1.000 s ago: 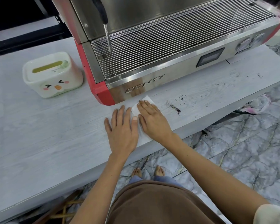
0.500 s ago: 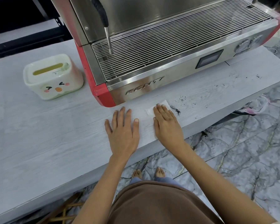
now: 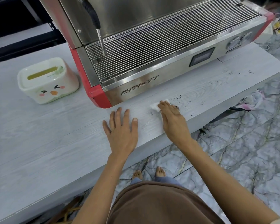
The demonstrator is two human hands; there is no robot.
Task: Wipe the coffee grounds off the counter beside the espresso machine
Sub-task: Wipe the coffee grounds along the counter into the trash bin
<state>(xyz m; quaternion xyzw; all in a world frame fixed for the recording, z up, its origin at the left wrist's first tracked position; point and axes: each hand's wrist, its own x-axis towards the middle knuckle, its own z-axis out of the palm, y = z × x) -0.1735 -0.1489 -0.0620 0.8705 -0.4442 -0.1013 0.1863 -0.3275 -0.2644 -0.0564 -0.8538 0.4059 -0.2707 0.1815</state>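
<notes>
Your right hand (image 3: 173, 120), held flat, is pushing the tissue (image 3: 155, 106) farther right along the front edge of the worktop (image 3: 39, 143) into the coffee grounds (image 3: 177, 107); your left hand (image 3: 121, 129) is lying flat.

white tissue (image 3: 155, 106) flat beside dark grounds (image 3: 177, 107) (scattered).

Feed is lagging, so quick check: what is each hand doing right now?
Left hand: open, flat on the counter, holding nothing.
Right hand: open, pressing the white tissue down on the counter, next to the coffee grounds.
</notes>
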